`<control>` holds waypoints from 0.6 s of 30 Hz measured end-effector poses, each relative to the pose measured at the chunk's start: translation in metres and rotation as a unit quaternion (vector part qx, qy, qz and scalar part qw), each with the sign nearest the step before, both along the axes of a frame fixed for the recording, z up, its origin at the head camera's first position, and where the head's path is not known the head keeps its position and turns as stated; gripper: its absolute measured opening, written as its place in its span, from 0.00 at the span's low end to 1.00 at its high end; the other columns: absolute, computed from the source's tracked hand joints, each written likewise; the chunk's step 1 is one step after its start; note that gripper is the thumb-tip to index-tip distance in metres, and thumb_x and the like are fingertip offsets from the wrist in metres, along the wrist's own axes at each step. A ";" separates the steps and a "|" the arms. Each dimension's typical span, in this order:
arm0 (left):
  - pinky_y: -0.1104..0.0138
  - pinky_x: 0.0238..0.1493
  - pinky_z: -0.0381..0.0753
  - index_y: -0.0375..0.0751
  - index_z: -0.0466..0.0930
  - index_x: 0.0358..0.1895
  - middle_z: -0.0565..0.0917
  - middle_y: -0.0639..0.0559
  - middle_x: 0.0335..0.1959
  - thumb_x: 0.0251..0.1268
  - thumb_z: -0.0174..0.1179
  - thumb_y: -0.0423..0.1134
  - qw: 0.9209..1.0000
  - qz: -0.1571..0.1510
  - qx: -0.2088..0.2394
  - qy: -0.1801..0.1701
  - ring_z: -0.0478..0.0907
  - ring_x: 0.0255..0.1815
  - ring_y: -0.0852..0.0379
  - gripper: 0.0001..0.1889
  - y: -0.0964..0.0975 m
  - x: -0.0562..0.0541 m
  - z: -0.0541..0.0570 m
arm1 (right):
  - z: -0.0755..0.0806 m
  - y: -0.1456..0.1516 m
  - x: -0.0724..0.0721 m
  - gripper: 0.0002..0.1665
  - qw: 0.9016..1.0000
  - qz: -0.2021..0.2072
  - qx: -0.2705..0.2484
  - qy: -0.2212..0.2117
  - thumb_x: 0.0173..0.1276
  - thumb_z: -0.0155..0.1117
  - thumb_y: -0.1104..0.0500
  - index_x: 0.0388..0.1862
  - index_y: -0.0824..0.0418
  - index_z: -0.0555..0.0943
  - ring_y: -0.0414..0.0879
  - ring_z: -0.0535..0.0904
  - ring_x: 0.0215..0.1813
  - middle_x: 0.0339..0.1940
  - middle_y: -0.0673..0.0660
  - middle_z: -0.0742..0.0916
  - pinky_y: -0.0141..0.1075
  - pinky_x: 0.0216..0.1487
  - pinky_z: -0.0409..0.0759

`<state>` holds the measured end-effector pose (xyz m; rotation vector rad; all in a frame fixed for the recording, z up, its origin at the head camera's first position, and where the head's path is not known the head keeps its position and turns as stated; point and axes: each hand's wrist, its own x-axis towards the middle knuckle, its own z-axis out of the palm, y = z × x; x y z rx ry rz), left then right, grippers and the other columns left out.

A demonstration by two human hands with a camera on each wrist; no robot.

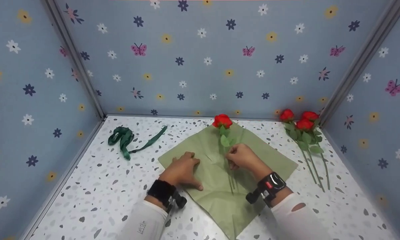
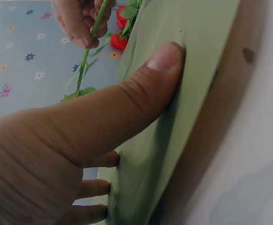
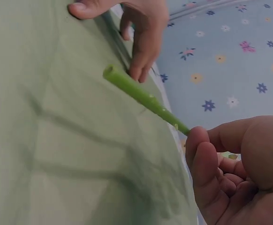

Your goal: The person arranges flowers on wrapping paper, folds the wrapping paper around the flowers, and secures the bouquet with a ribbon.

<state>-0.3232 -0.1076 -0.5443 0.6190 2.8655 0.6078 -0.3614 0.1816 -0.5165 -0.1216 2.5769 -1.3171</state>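
Observation:
A single red rose hangs a little above a sheet of olive-green wrapping paper, its bloom toward the back wall. My right hand pinches the rose's green stem between thumb and fingertips, and the cut end sticks out toward me. On the left part of the paper my left hand rests with fingers spread. The left wrist view shows its thumb extended over the paper near the edge.
A dark green ribbon lies loosely looped at the back left of the speckled white table. Three more red roses with leafy stems lie at the back right. Flower-patterned panels enclose the back and both sides.

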 end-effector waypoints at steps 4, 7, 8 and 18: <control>0.21 0.83 0.61 0.39 0.83 0.76 0.70 0.32 0.85 0.40 0.94 0.62 1.000 -0.005 0.001 0.002 0.70 0.86 0.32 0.57 0.001 0.000 0.000 | -0.003 -0.017 -0.006 0.08 0.999 0.019 0.038 0.013 0.77 0.66 0.64 0.35 0.63 0.88 0.43 0.85 0.23 0.21 0.52 0.87 0.33 0.27 0.84; 0.23 0.85 0.60 0.40 0.82 0.77 0.70 0.32 0.86 0.40 0.94 0.63 1.000 -0.004 0.002 -0.002 0.70 0.86 0.31 0.58 0.001 0.000 -0.001 | -0.003 -0.026 -0.010 0.10 0.998 0.022 0.054 0.010 0.76 0.65 0.64 0.33 0.62 0.86 0.42 0.85 0.23 0.20 0.52 0.86 0.33 0.26 0.83; 0.23 0.85 0.60 0.40 0.82 0.78 0.70 0.33 0.86 0.40 0.93 0.63 1.000 -0.003 0.001 -0.003 0.70 0.86 0.31 0.58 0.001 0.000 -0.001 | -0.003 -0.029 -0.011 0.10 0.998 0.023 0.058 0.009 0.76 0.65 0.65 0.31 0.61 0.86 0.42 0.85 0.22 0.20 0.52 0.86 0.32 0.26 0.83; 0.25 0.88 0.56 0.41 0.81 0.78 0.69 0.34 0.87 0.40 0.94 0.62 1.000 0.006 0.006 -0.012 0.69 0.88 0.32 0.58 -0.001 0.000 -0.001 | -0.013 -0.046 -0.022 0.21 0.995 0.045 0.085 -0.004 0.72 0.65 0.65 0.16 0.54 0.80 0.41 0.82 0.18 0.13 0.48 0.82 0.31 0.21 0.76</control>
